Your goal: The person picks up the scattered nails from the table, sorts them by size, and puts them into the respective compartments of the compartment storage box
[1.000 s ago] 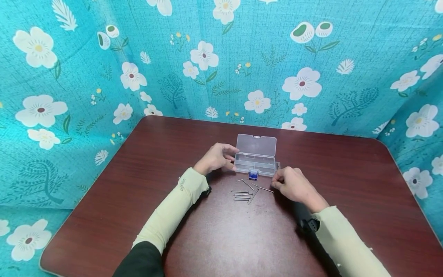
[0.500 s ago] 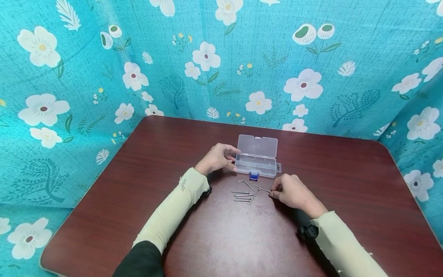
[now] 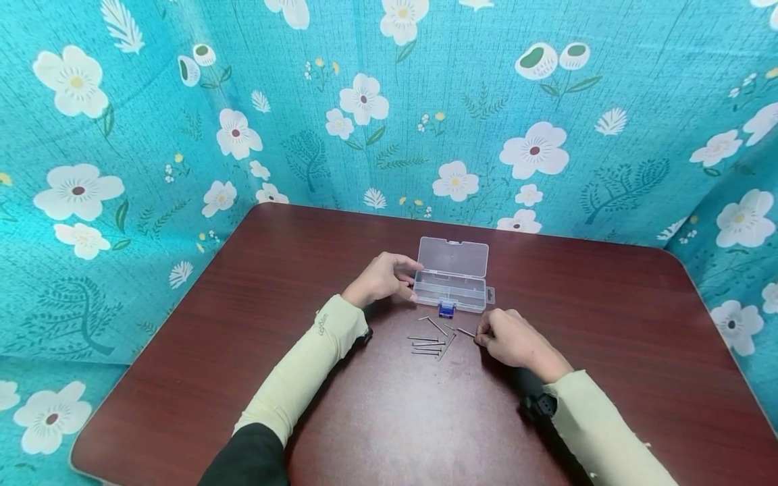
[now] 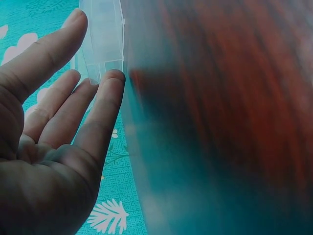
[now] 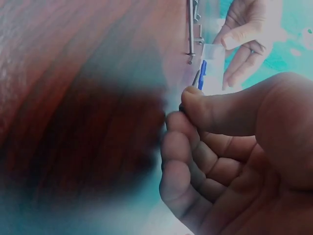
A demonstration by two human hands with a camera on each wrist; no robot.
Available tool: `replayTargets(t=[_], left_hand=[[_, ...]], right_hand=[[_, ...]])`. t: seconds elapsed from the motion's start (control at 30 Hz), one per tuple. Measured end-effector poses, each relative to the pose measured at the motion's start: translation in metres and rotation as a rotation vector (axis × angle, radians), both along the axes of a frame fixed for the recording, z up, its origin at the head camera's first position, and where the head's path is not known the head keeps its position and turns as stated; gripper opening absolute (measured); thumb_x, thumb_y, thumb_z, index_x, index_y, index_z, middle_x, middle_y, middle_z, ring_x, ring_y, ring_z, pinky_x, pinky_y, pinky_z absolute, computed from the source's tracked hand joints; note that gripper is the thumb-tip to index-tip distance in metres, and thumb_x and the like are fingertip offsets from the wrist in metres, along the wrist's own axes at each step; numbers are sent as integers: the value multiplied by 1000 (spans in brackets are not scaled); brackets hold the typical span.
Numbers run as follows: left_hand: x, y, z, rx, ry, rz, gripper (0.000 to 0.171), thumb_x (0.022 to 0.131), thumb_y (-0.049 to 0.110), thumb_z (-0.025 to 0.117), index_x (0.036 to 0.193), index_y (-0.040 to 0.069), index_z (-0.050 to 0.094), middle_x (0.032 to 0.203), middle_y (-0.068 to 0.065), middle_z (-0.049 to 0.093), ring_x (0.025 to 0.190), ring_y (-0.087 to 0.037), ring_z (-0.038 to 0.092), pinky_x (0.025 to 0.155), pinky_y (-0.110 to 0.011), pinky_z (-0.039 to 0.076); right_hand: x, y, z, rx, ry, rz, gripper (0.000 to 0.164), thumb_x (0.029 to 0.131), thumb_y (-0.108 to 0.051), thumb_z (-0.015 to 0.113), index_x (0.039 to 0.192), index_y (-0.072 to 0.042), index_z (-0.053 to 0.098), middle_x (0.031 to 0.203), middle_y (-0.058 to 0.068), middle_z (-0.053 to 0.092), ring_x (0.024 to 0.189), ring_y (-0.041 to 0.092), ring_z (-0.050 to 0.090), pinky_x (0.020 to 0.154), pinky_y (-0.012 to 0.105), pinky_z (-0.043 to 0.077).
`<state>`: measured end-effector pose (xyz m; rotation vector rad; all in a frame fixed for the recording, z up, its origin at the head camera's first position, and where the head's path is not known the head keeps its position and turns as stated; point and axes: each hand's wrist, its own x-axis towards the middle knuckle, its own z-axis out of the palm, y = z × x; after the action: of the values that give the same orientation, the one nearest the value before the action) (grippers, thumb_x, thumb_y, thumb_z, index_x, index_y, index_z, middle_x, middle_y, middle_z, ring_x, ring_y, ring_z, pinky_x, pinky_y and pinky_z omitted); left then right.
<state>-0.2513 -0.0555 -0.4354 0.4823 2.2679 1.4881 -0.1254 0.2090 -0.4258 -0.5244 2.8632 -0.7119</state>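
A clear plastic box (image 3: 452,283) lies on the dark wood table (image 3: 243,317) with its lid open and a blue latch (image 3: 446,308) at its near side. My left hand (image 3: 412,280) touches the box's left end with thumb and straight fingertips (image 4: 113,78); the box wall (image 4: 105,39) shows between them. Several loose nails (image 3: 425,344) lie in front of the box. My right hand (image 3: 479,335) pinches the end of one nail (image 3: 466,331) between thumb (image 5: 215,110) and forefinger, low over the table. In the right wrist view this nail (image 5: 195,78) is mostly hidden.
Teal flowered cloth (image 3: 389,121) hangs behind and beside the table. The table's rounded edges run at the left (image 3: 121,398) and right (image 3: 717,324). Bare wood lies near me and on either side of the box.
My right hand has slid a little down and left from the box's corner onto the nail's end and closed on it. The left hand and box stay put.
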Motion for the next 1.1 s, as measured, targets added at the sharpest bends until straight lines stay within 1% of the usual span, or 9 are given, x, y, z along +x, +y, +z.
replayTargets(t=[0.2, 0.37, 0.53, 0.67, 0.87, 1.1], left_hand=[[1, 0, 1, 8, -4, -2, 66, 64, -13, 90, 125, 1, 69, 127, -14, 67, 103, -25, 70, 80, -32, 57], [1, 0, 0, -4, 3, -6, 66, 65, -11, 90, 126, 2, 69, 128, -13, 66, 103, -24, 70, 81, -31, 57], [1, 0, 0, -13, 7, 0, 65, 65, -10, 90, 126, 3, 69, 128, -12, 66, 102, -23, 70, 81, -31, 57], [1, 0, 0, -8, -1, 0, 66, 65, -10, 90, 126, 3, 69, 129, -12, 66, 103, -23, 70, 80, -30, 57], [1, 0, 1, -4, -15, -1, 66, 65, -11, 90, 126, 2, 69, 130, -12, 66, 103, -23, 70, 80, -31, 57], [1, 0, 1, -24, -5, -5, 65, 66, -9, 90, 126, 3, 69, 130, -12, 65, 102, -23, 70, 81, -31, 57]], right_hand=[[-2, 4, 3, -31, -6, -25, 20, 91, -5, 69, 75, -15, 65, 70, -8, 58, 62, 10, 50, 64, 34, 46], [-2, 7, 7, -58, -20, -50, 18, 92, -6, 70, 76, -15, 68, 69, -7, 62, 62, 11, 52, 64, 34, 46], [-4, 10, 11, -95, 25, -45, 16, 92, -4, 71, 78, -13, 70, 71, -6, 65, 66, 10, 55, 65, 34, 48], [-7, 13, 14, -128, 59, -59, 17, 92, -1, 69, 80, -12, 71, 71, -8, 63, 67, 11, 55, 67, 35, 47], [-14, 16, 14, -189, 40, -105, 14, 94, -1, 67, 83, -8, 72, 68, -4, 58, 61, 13, 52, 59, 30, 43], [-24, 17, 12, -236, 21, -146, 16, 95, 0, 66, 80, -6, 70, 65, -3, 55, 60, 15, 51, 54, 28, 40]])
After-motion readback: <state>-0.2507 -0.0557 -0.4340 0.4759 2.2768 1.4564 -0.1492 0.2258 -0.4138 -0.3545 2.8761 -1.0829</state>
